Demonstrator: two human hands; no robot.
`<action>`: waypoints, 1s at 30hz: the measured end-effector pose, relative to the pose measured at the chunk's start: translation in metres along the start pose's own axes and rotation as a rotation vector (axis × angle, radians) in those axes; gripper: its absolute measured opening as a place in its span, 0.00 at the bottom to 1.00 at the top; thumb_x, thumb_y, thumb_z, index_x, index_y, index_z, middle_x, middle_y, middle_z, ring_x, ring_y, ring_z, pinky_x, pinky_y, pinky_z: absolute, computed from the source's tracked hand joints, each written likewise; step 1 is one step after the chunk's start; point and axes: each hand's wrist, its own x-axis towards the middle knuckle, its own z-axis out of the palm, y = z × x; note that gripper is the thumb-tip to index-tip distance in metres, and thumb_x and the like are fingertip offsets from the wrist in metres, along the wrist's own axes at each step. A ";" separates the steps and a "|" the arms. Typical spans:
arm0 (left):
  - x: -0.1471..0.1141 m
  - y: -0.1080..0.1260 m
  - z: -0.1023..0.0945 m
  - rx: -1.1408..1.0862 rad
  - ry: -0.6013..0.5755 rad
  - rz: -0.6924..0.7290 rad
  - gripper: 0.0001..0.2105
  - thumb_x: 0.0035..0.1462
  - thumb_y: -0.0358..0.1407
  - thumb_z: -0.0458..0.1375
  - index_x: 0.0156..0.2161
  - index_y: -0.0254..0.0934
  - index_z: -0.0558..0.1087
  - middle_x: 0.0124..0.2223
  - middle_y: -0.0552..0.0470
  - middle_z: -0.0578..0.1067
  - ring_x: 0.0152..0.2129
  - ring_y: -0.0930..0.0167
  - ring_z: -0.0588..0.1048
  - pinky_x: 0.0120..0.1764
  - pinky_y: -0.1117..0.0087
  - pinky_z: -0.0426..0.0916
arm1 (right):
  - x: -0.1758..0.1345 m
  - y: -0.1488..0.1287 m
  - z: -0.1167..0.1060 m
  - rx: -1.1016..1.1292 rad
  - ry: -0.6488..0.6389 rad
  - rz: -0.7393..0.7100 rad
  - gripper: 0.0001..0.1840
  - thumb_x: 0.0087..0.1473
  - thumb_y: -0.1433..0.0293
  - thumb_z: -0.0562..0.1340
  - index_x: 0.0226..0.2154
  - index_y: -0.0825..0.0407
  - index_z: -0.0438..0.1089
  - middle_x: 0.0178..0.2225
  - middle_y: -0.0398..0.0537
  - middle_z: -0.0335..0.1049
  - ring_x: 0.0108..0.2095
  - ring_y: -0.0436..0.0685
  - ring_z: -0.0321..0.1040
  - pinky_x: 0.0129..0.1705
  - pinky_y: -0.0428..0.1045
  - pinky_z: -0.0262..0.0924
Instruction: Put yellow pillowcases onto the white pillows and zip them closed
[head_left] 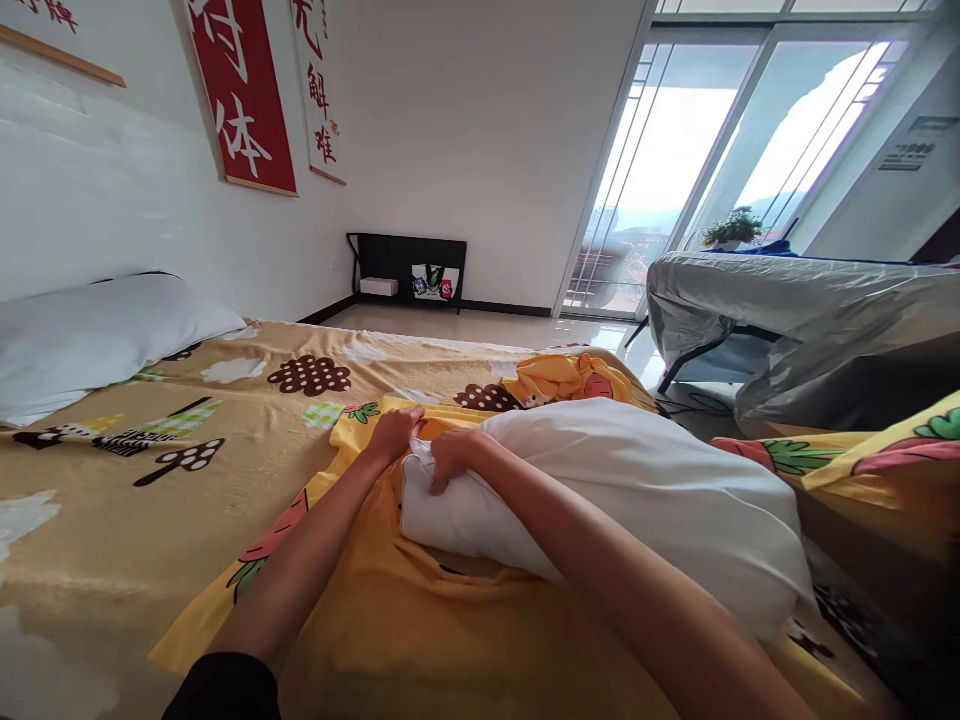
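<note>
A plump white pillow lies on a yellow pillowcase printed with carrots. The pillow's near-left end sits at the opening of the case. My left hand is closed on the edge of the pillowcase, its fingertips partly hidden by the folds. Just to its right, my right hand grips the corner of the pillow, thumb pressed into the white fabric. Both forearms reach in from the bottom, the right one crossing over the pillow.
Beneath is a bed with a tan patterned blanket. Another white pillow rests at the left, and a crumpled yellow cloth at the far edge. More yellow carrot-print fabric shows at right. A plastic-covered table stands beyond.
</note>
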 end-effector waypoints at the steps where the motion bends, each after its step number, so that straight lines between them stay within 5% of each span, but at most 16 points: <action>1: 0.000 0.002 -0.007 0.021 0.007 0.022 0.11 0.65 0.37 0.47 0.36 0.36 0.69 0.36 0.46 0.76 0.33 0.67 0.73 0.35 0.69 0.60 | 0.004 0.001 -0.001 0.001 -0.035 0.028 0.33 0.27 0.56 0.76 0.39 0.54 0.77 0.38 0.52 0.76 0.42 0.67 0.71 0.43 0.55 0.65; 4: -0.002 0.011 -0.025 0.074 0.037 0.085 0.11 0.65 0.33 0.45 0.38 0.34 0.69 0.38 0.45 0.75 0.37 0.67 0.72 0.42 0.67 0.60 | 0.012 0.002 -0.006 -0.006 -0.137 0.115 0.35 0.32 0.56 0.75 0.43 0.56 0.74 0.43 0.53 0.74 0.46 0.66 0.70 0.47 0.56 0.64; 8: -0.009 0.028 -0.040 0.099 0.037 0.144 0.08 0.61 0.29 0.47 0.38 0.34 0.69 0.38 0.43 0.75 0.39 0.63 0.71 0.46 0.63 0.59 | 0.017 0.001 -0.009 -0.010 -0.178 0.166 0.21 0.57 0.59 0.62 0.48 0.55 0.69 0.49 0.52 0.69 0.48 0.59 0.67 0.51 0.60 0.62; 12: -0.022 0.041 -0.037 0.068 0.021 0.112 0.08 0.59 0.27 0.49 0.38 0.35 0.70 0.40 0.41 0.74 0.40 0.61 0.72 0.44 0.62 0.61 | 0.015 0.003 -0.009 -0.023 -0.127 0.157 0.26 0.51 0.61 0.66 0.51 0.54 0.68 0.54 0.54 0.66 0.54 0.63 0.63 0.55 0.60 0.58; 18: -0.028 0.036 -0.021 -0.115 -0.022 -0.013 0.10 0.57 0.28 0.49 0.39 0.34 0.72 0.39 0.45 0.74 0.34 0.67 0.73 0.35 0.70 0.64 | -0.009 0.003 0.002 -0.074 0.089 0.180 0.34 0.45 0.59 0.68 0.54 0.52 0.67 0.54 0.57 0.68 0.54 0.68 0.64 0.55 0.59 0.57; 23: -0.018 0.024 -0.016 -0.305 -0.042 -0.082 0.14 0.51 0.26 0.52 0.42 0.34 0.74 0.24 0.57 0.70 0.23 0.74 0.69 0.27 0.76 0.61 | -0.038 -0.010 0.016 -0.166 0.350 0.182 0.38 0.49 0.57 0.65 0.55 0.68 0.62 0.56 0.70 0.63 0.57 0.69 0.58 0.59 0.56 0.51; 26: -0.016 0.021 -0.013 -0.366 -0.028 -0.097 0.18 0.49 0.24 0.52 0.46 0.33 0.74 0.23 0.57 0.70 0.22 0.75 0.68 0.26 0.77 0.61 | -0.060 -0.028 0.028 -0.236 0.480 0.174 0.35 0.55 0.62 0.60 0.56 0.72 0.59 0.57 0.74 0.58 0.58 0.71 0.56 0.60 0.59 0.48; 30: -0.021 0.018 -0.009 -0.361 -0.019 -0.092 0.20 0.51 0.25 0.51 0.50 0.33 0.73 0.24 0.56 0.72 0.23 0.74 0.70 0.29 0.76 0.64 | -0.101 -0.055 0.058 -0.291 0.552 0.112 0.25 0.59 0.67 0.55 0.55 0.66 0.63 0.46 0.66 0.71 0.46 0.66 0.67 0.55 0.62 0.55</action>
